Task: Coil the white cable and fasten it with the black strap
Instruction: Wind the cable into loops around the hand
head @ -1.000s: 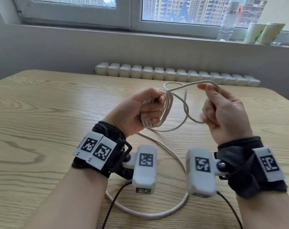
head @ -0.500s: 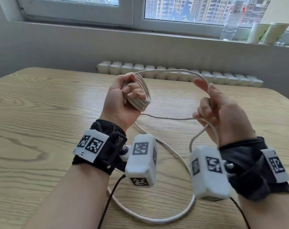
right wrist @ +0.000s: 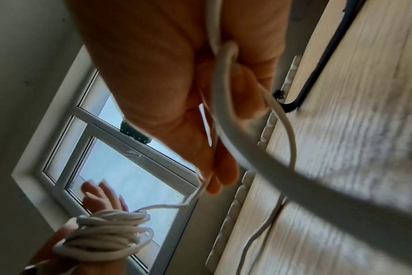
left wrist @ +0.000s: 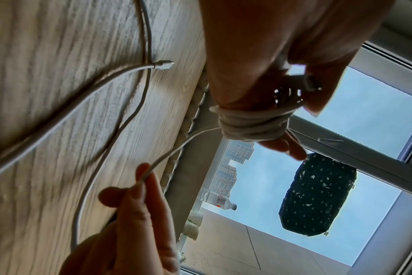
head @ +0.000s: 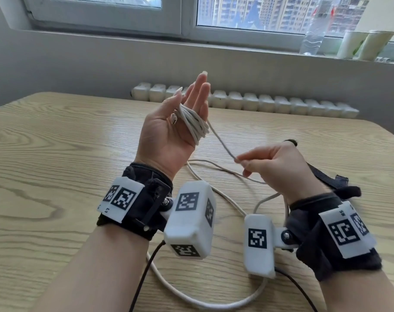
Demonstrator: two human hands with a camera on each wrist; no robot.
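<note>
Our left hand (head: 169, 134) stands fingers-straight, white cable (head: 195, 124) looped around them above the bench (head: 56, 154); our right hand (head: 275, 167) pinches the strand, black strap (head: 324, 176) behind it.

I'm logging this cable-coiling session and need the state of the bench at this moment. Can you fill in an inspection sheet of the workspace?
Surface: wooden table, light grain.
Job's things: white cable wound in several turns round the left hand's fingers; the rest trails loose on the table. Black strap lies behind the right hand, not yet used.
Clutter: nothing seen.
Grippers: left hand raised, fingers straight; right hand pinches the cable's free run.
Cables: thin black leads from the wrist cameras.
Surroundings: radiator, window, water bottle, two paper cups on the sill.
</note>
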